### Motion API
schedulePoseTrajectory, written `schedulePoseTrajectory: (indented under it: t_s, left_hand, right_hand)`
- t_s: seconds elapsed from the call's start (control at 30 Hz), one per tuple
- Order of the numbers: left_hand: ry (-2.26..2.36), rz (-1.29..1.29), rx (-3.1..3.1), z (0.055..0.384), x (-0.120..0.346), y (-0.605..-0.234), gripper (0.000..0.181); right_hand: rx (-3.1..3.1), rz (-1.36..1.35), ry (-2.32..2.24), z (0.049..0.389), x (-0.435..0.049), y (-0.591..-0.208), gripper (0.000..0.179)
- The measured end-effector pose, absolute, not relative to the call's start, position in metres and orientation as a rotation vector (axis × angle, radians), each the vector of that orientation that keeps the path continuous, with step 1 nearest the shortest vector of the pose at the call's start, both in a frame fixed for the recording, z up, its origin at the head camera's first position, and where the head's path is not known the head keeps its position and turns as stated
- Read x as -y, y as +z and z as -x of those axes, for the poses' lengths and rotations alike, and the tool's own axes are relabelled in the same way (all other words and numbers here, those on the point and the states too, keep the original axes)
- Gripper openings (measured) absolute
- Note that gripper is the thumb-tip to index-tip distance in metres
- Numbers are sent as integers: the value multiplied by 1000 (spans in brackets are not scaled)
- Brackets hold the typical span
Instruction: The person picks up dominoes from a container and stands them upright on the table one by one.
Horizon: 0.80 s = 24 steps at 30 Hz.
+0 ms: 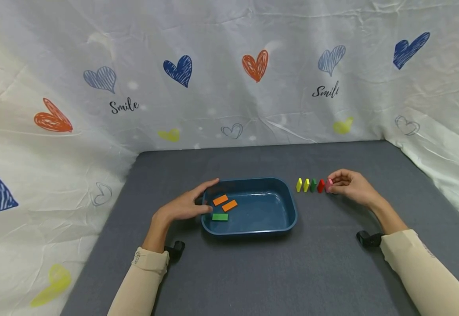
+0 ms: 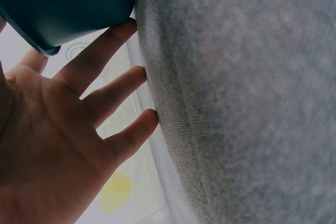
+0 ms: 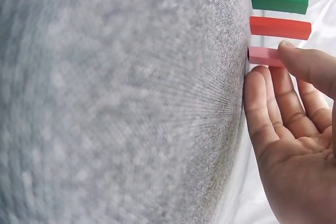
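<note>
Pink, the end block (image 1: 329,184) in a row of upright blocks stands on the grey tabletop (image 1: 276,272), pinched between thumb and fingertips of the right hand (image 1: 349,186). Beside it, toward the tray, stand the red block (image 1: 321,185), green block (image 1: 313,185) and two yellow blocks (image 1: 302,184), close but apart. The left hand (image 1: 186,206) lies flat with straight fingers against the near-left rim of the blue tray (image 1: 288,219), holding nothing. In the tray lie two orange blocks (image 1: 225,202) and a green one (image 1: 220,217). Judging by this, the pink block is being set on end; letting go calls for a gentle release so the row stays standing.
</note>
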<state>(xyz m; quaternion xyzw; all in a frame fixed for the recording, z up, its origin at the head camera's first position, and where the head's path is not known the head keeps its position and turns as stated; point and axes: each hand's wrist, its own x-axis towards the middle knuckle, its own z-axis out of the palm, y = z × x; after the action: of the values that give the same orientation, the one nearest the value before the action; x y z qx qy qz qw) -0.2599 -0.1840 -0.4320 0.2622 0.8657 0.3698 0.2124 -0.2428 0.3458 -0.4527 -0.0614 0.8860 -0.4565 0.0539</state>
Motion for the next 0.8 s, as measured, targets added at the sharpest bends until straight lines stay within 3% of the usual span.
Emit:
schedulePoseTrajectory:
  t_s: [0.5, 0.8]
  left_hand:
    - [1023, -725, -2418, 260, 184, -434, 81]
    - [1026, -738, -2409, 261, 184, -433, 82]
  right_hand:
    - [-2656, 194, -1397, 242, -344, -453, 39]
    - [-2758, 134, -1301, 238, -340, -439, 49]
